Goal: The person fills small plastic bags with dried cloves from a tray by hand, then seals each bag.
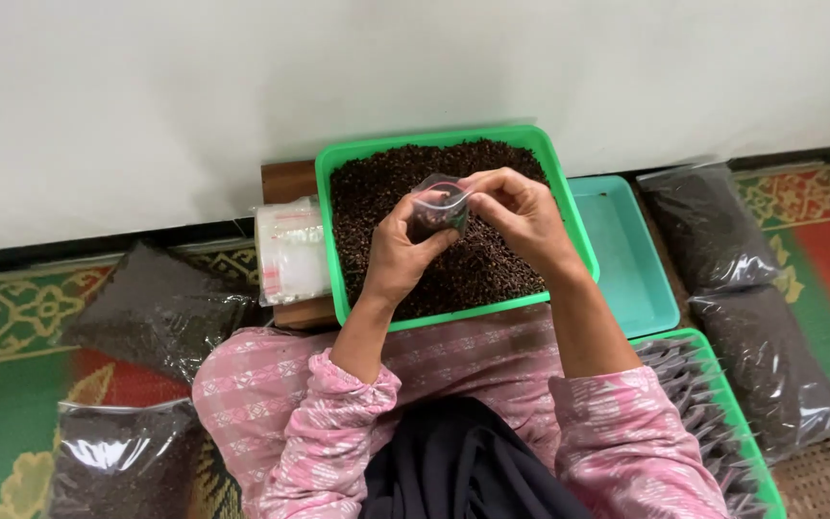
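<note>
The small clear bag [437, 205], part-filled with dark grains, sits pinched between your left hand [399, 255] and right hand [521, 213] above the green tray [569, 207]; tilt it unsealed and grains could spill.

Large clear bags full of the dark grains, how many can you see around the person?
4: upper left bag, lower left bag, upper right bag, lower right bag. More may lie outside the view.
</note>
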